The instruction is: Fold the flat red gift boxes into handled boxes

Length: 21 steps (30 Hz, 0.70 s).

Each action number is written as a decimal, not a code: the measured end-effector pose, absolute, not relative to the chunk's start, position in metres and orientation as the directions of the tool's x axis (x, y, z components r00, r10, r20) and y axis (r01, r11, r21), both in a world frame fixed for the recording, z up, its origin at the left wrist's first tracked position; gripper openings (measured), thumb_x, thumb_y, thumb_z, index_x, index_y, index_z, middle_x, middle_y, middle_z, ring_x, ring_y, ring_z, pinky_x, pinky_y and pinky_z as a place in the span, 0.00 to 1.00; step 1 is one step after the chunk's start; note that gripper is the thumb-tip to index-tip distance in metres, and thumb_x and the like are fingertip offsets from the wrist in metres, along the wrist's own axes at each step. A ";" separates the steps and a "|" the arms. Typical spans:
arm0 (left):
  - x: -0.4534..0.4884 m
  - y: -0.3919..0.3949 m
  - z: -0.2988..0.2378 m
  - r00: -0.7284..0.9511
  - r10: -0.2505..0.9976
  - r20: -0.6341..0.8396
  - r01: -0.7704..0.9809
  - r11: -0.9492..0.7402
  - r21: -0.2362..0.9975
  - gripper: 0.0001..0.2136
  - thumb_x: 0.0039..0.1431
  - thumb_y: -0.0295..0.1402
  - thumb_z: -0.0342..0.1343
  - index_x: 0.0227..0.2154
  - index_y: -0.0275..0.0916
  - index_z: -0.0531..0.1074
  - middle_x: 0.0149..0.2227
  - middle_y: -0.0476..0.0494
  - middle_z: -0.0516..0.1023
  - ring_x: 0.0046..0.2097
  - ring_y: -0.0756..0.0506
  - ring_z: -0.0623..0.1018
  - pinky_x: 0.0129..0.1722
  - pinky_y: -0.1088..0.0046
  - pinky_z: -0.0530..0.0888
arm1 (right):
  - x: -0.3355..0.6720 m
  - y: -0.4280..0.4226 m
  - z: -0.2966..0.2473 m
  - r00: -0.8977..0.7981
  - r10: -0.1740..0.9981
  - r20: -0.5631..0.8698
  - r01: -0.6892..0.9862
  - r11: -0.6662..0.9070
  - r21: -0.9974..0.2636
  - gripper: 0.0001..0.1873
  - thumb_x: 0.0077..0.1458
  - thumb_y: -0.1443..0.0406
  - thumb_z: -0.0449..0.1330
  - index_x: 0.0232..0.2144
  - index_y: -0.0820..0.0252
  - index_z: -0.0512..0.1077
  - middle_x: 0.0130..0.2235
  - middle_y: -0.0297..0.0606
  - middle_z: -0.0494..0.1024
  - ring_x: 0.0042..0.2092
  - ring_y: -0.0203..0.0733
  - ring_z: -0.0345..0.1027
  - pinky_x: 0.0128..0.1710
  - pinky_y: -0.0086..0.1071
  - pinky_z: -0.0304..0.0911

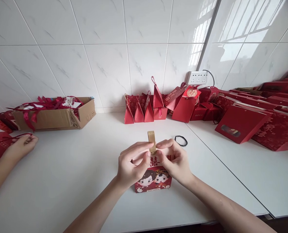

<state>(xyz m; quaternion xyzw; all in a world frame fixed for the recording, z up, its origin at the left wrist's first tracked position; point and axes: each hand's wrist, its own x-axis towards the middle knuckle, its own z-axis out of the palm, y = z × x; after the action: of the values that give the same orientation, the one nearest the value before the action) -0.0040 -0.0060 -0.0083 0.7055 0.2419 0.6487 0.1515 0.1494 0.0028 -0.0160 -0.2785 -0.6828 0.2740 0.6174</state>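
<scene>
on the bench [73,187], a box [153,185] is set between the left hand [133,161] and right hand [176,161]; behind it, gift boxes [139,113] are lined up. ribbons [51,104] are heaped in a carton [54,119] at left; bags [277,132] are grouped at right.

cardboard box [44,119] and white power strip [196,78] by the tiled wall [105,22]; black band [180,136] on the table [73,168].

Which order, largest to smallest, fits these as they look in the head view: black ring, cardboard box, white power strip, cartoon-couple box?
1. Cardboard box
2. Cartoon-couple box, partly covered
3. White power strip
4. Black ring
</scene>
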 end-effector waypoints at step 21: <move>-0.004 -0.006 -0.010 0.059 0.564 0.823 0.168 -0.819 0.549 0.11 0.59 0.24 0.54 0.42 0.39 0.77 0.39 0.42 0.83 0.36 0.47 0.83 0.29 0.79 0.80 | 0.151 0.003 -0.018 -0.122 0.777 0.618 0.030 0.625 -0.780 0.08 0.59 0.60 0.58 0.31 0.57 0.67 0.21 0.29 0.69 0.19 0.31 0.56 0.17 0.25 0.53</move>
<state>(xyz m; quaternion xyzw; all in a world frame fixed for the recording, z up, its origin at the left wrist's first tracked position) -0.0044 -0.0057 -0.0097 0.7108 0.2577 0.6357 0.1558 0.1506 0.0028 -0.0185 -0.2968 -0.6795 0.3151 0.5924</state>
